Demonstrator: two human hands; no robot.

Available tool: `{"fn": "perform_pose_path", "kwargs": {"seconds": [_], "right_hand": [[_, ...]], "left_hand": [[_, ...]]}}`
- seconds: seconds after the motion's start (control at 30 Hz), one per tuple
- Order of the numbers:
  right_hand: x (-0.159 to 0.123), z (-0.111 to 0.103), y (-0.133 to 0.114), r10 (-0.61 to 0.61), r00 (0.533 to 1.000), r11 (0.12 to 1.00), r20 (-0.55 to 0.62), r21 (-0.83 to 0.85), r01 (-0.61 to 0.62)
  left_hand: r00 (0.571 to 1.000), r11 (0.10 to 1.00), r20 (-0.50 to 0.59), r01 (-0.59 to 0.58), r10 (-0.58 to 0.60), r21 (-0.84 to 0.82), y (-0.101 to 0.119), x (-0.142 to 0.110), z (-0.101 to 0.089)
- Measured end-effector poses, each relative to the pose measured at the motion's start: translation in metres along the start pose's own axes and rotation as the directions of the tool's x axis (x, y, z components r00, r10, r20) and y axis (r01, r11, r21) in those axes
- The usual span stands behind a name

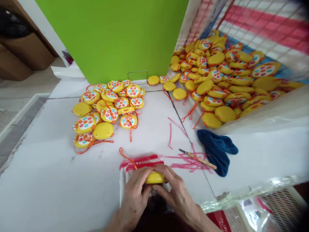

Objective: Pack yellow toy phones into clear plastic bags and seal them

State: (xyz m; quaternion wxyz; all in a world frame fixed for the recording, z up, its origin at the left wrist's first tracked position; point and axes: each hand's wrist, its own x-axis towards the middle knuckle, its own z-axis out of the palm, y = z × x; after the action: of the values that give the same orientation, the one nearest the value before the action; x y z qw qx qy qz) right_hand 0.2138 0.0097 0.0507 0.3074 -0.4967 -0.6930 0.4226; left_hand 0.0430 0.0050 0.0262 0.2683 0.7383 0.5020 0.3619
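Observation:
Both of my hands close around one yellow disc toy [155, 177] at the near edge of the white table [48, 167]. My left hand [134, 197] grips its left side, my right hand [174, 190] its right side. The toy sits at the mouth of a clear plastic bag with a red strip [142, 160], lying flat under my hands. An orange cord [125, 156] trails from the toy toward the left. Its coloured face is hidden.
A pile of several yellow toys with coloured dots [107, 106] lies at mid-left. A bigger heap [224, 80] fills the right, spilling from a sack. A blue cloth [217, 149], a small knife [198, 158] and pink strips [185, 161] lie right of my hands. A green board [113, 35] stands behind.

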Motion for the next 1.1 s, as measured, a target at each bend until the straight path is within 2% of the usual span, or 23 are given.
{"fn": "perform_pose_path", "kwargs": {"seconds": [0.37,0.43,0.5,0.57,0.63,0.7,0.73,0.83,0.93,1.1], "right_hand": [[-0.004,0.004,0.004,-0.022,0.999,1.0,-0.029,-0.004,0.022],[0.001,0.003,0.005,0.018,0.997,0.999,-0.07,0.032,-0.016],[0.01,-0.003,0.008,0.139,0.978,0.982,-0.154,0.149,-0.116],[0.021,-0.012,0.009,0.308,0.933,0.9,-0.186,0.375,-0.222],[0.028,-0.021,0.009,0.423,0.9,0.749,-0.108,0.6,-0.28],[0.031,-0.025,0.008,0.457,0.889,0.623,-0.029,0.723,-0.297],[0.03,-0.026,0.007,0.462,0.887,0.59,-0.011,0.751,-0.298],[0.024,-0.021,0.006,0.472,0.882,0.557,-0.002,0.776,-0.296],[0.015,-0.016,0.007,0.471,0.881,0.535,0.044,0.78,-0.325],[0.003,-0.014,0.011,0.505,0.86,0.517,0.07,0.773,-0.367]], "left_hand": [[0.998,1.0,0.069,0.004,-0.005,0.015,0.009,0.001,0.003],[1.0,0.998,0.015,0.0,-0.001,0.069,0.007,0.002,-0.001],[0.993,0.99,-0.12,0.04,-0.024,0.137,0.004,0.0,-0.004],[0.985,0.98,-0.171,0.048,-0.015,0.193,0.0,-0.006,-0.002],[0.995,0.961,-0.089,-0.026,0.052,0.275,-0.005,-0.015,0.006],[0.993,0.916,0.014,-0.112,0.115,0.385,-0.011,-0.025,0.019],[0.991,0.89,0.04,-0.129,0.124,0.437,-0.013,-0.028,0.026],[0.986,0.856,0.113,-0.163,0.123,0.49,-0.016,-0.03,0.038],[0.976,0.868,0.18,-0.194,0.123,0.457,-0.015,-0.025,0.037],[0.989,0.88,0.122,-0.129,0.081,0.457,-0.012,-0.023,0.035]]}}
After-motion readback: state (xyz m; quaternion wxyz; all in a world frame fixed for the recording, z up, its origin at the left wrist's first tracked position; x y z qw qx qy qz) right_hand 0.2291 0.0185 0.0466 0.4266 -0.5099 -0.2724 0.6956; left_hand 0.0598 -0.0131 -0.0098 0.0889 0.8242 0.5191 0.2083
